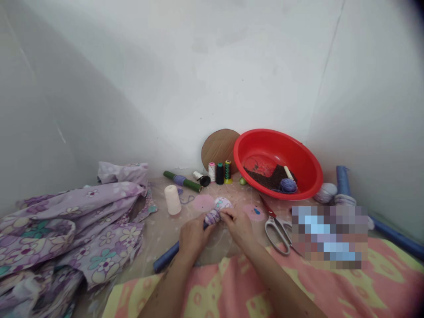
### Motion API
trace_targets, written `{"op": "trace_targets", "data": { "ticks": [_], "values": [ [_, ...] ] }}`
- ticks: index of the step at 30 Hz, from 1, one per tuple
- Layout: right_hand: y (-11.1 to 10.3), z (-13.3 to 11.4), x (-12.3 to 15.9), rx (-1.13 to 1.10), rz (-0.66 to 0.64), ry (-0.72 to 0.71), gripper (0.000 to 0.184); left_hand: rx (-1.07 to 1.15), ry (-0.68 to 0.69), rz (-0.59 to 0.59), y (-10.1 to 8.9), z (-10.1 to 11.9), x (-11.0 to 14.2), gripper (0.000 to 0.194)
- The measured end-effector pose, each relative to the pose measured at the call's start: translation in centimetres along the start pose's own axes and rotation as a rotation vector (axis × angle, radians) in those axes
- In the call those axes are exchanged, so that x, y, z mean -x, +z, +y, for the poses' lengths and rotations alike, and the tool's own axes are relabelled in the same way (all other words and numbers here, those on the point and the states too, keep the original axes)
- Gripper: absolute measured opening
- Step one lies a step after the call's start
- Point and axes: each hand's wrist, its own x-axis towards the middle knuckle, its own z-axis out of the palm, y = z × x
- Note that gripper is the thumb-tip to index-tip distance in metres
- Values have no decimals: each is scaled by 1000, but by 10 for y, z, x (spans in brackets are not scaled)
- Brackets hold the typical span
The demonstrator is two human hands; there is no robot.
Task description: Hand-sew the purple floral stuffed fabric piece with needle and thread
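Observation:
A blue tube [167, 257] lies slanting under my left forearm, its upper end bound with a bunched floral cloth [212, 216]. My left hand [194, 236] is closed around the tube just below the cloth. A rounded pale cloth end [224, 203] with purple and teal print bulges beyond it. My right hand [236, 224] pinches at the right side of this bundle, thumb and fingers together. What lies between those fingertips is too small to make out. Large scissors [276, 232] with grey handles and red parts rest right of my right hand.
A red basin [316, 176] holding dark material and purple yarn [288, 185] leans by the wall. Several thread spools [220, 173] stand at the back, a white cone [172, 200] nearer. Floral cloth [106, 247] heaps up at left; a pink-yellow cloth [228, 291] covers the front. A blurred patch hides the right.

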Motion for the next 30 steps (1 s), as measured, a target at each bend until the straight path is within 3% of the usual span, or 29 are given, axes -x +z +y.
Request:
{"op": "trace_targets", "data": {
  "ticks": [4, 22, 30],
  "values": [
    [6, -2, 4, 115, -138, 12, 22, -21, 0, -11, 2, -2, -1, 49],
    [15, 3, 7, 240, -247, 98, 29, -19, 51, 28, 14, -17, -13, 43],
    [13, 1, 7, 228, -252, 103, 32, 2, 24, -23, 8, -15, -15, 46]
  ]
}}
